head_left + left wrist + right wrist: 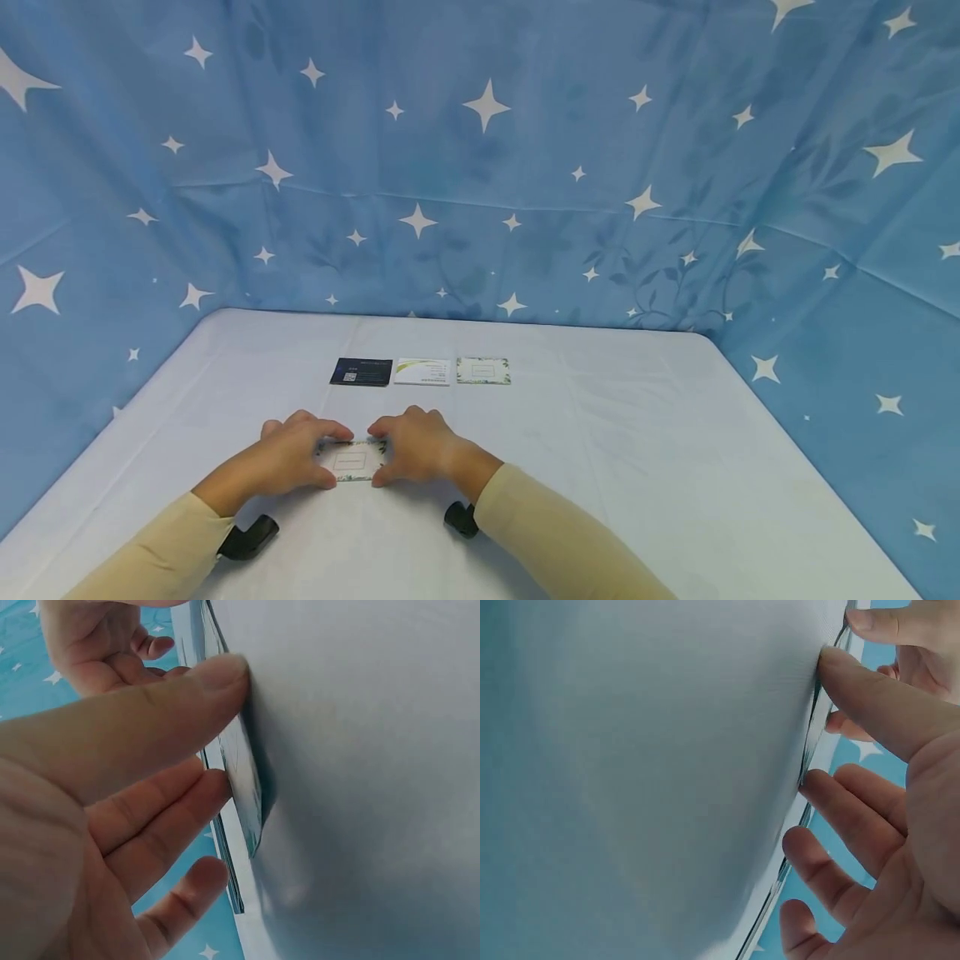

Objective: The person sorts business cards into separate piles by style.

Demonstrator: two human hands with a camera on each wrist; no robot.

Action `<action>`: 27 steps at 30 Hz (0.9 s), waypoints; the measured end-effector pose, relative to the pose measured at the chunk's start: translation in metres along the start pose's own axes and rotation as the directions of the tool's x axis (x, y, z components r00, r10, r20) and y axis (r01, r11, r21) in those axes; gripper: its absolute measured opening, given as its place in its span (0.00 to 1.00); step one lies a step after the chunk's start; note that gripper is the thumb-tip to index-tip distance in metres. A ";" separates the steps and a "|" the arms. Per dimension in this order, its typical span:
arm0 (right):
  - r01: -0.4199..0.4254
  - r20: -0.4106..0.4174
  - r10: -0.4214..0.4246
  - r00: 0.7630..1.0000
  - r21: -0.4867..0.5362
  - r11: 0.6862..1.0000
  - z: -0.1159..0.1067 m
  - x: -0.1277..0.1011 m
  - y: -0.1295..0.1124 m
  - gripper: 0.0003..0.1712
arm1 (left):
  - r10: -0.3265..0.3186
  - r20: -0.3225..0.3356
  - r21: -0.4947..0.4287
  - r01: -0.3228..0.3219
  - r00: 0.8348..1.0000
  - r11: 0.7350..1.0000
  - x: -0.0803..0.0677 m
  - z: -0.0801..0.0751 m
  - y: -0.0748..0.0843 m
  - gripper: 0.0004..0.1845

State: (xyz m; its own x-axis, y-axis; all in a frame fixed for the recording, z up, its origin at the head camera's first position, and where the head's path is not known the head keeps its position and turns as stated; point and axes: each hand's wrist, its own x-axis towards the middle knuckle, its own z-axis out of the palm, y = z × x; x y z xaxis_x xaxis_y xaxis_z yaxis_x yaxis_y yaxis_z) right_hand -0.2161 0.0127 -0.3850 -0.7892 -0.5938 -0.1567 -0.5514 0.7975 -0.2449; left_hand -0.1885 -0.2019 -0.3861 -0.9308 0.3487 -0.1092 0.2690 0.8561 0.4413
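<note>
A white business card [351, 460] with a leafy border and a small framed centre lies near the table's middle. My left hand [292, 454] pinches its left end, thumb at the near edge and forefinger at the far edge. On the right end, my right hand [418, 446] grips it the same way. The left wrist view shows the thumb [217, 675] against the card's edge [244, 776], which stands slightly off the white cloth. Whether other cards lie beneath it, I cannot tell.
Farther back, a row holds a dark card [362, 372], a white card with a yellow-green curve [422, 372] and another leafy-bordered card [483, 371]. White cloth covers the table [637, 467]. Behind hangs a blue star-patterned curtain [480, 167]. Black devices [251, 537] sit at both wrists.
</note>
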 end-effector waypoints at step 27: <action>-0.072 -0.107 0.092 0.990 0.178 0.981 -0.023 -0.023 0.066 0.33 | 0.109 -0.134 -0.082 -0.120 0.985 0.989 0.055 0.013 0.038 0.25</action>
State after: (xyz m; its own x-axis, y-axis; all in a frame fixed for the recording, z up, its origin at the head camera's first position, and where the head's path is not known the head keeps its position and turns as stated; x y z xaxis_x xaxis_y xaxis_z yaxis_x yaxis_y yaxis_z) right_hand -0.2402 0.0814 -0.3757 -0.8611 -0.5027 -0.0758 -0.4356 0.8066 -0.3996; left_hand -0.2261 -0.1456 -0.3869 -0.9207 0.3858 0.0596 0.3581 0.7738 0.5225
